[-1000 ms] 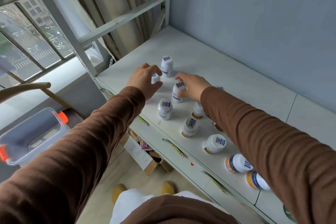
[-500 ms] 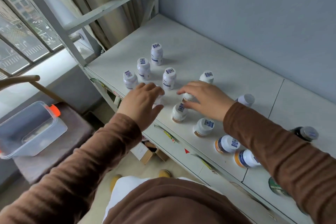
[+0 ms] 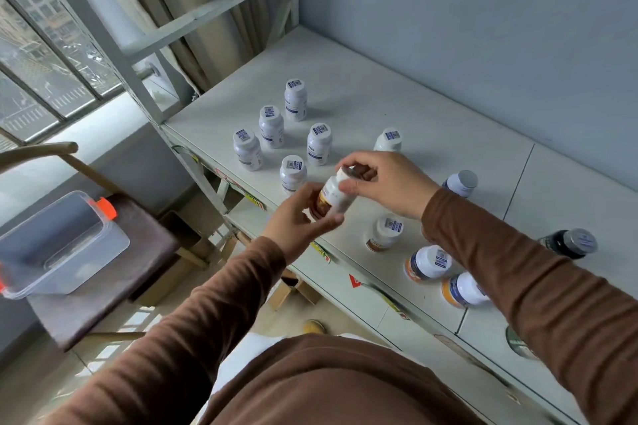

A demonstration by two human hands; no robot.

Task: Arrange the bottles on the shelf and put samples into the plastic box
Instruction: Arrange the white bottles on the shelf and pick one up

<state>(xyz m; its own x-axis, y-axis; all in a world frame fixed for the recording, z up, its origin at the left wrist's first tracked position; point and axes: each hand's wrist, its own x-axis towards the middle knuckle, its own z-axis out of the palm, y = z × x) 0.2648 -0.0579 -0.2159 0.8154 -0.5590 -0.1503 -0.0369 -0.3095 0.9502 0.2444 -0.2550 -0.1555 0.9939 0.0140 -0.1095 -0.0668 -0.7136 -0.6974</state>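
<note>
Both hands have left the shelf top since the earlier frame, and one bottle that stood among the others has come up with them: the held bottle [image 3: 332, 196] now hangs in the air just above the front edge of the shelf [image 3: 431, 114]. The left hand [image 3: 297, 219] curls round its body from below, and the right hand [image 3: 381, 181] pinches the cap [image 3: 348, 172] from above with thumb and fingertips, so both are grasping the same bottle. Behind the held bottle, towards the wall, six white bottles [image 3: 319, 145] stand upright in a loose cluster; to its right along the shelf front, orange-banded bottles [image 3: 428, 262] stand near the edge, with a dark bottle [image 3: 569, 241] further along. The plastic box [image 3: 65, 245], with orange clips, sits open on a chair seat [image 3: 103, 290] well apart from the held bottle, down to its left and off the shelf. Judging by the grip, the step in hand looks like opening the bottle to draw a sample, not arranging; whether the cap has already begun to turn I cannot tell. The next move probably calls for the left hand to hold the body firm while the right twists the cap free, keeping the bottle upright so nothing spills, and then for a carry across the gap to the plastic box
</note>
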